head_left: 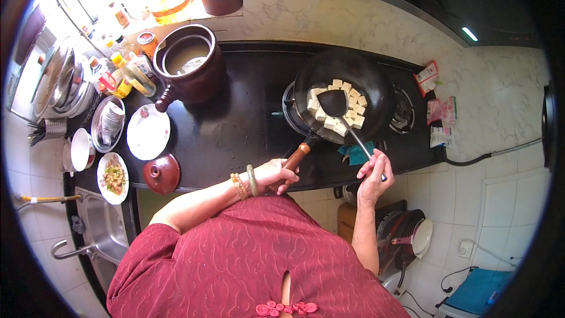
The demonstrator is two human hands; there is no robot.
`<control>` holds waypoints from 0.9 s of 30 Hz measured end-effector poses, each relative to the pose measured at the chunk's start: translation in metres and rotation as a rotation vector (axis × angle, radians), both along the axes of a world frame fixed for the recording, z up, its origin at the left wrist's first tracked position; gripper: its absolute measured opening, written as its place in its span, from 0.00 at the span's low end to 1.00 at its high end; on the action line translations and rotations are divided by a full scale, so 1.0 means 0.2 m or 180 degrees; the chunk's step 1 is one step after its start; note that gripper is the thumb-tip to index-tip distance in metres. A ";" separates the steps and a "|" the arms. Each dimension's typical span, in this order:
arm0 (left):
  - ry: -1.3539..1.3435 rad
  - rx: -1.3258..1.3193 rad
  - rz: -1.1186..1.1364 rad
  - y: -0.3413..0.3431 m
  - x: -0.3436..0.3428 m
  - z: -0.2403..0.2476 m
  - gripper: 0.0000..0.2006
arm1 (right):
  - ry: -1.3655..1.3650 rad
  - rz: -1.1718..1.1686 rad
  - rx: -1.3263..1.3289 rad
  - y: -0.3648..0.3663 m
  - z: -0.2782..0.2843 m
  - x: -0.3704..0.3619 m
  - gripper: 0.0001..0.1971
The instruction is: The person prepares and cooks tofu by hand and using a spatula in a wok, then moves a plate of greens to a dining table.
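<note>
A steel sink (107, 215) stood at near left as I looked down on the dark counter (250, 123); just beyond it lay a plate of chopped food (113, 199). To their right came a bare white plate (148, 132) with a red-brown lid (162, 176) on its near side, and, farther off, a dark clay pot (207, 85) holding liquid. My view then took in the left hand (276, 175), fingers wrapped around the wooden handle (298, 155) of a black wok (341, 68). White tofu cubes (358, 122) lay inside the wok, around the broad, dark head of a spatula (333, 103); whether it pressed on them, I could not tell. The right hand (374, 174) pinched the spatula's slim shaft, beside a teal cloth (355, 153) at the counter's near edge. Small packets (426, 78) leaned against the wall at far right.
</note>
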State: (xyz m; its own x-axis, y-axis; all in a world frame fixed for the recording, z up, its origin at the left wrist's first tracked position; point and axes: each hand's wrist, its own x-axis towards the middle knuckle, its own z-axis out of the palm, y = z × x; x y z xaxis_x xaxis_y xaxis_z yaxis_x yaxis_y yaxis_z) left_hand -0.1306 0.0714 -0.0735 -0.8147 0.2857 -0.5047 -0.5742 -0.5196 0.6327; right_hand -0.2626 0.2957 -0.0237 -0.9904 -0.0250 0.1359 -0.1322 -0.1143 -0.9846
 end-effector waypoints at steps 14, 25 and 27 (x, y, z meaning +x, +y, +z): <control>-0.0010 -0.0079 -0.0006 0.00 -0.01 -0.03 0.14 | -0.0260 0.0061 -0.0277 -0.02 0.05 0.02 0.15; -0.0016 -0.0081 0.0028 -0.01 -0.01 -0.02 0.14 | -0.0372 0.0106 -0.0457 -0.02 0.04 0.02 0.16; -0.0029 -0.0089 0.0008 -0.01 -0.01 -0.02 0.14 | -0.0293 0.0136 -0.0405 -0.01 0.05 0.02 0.16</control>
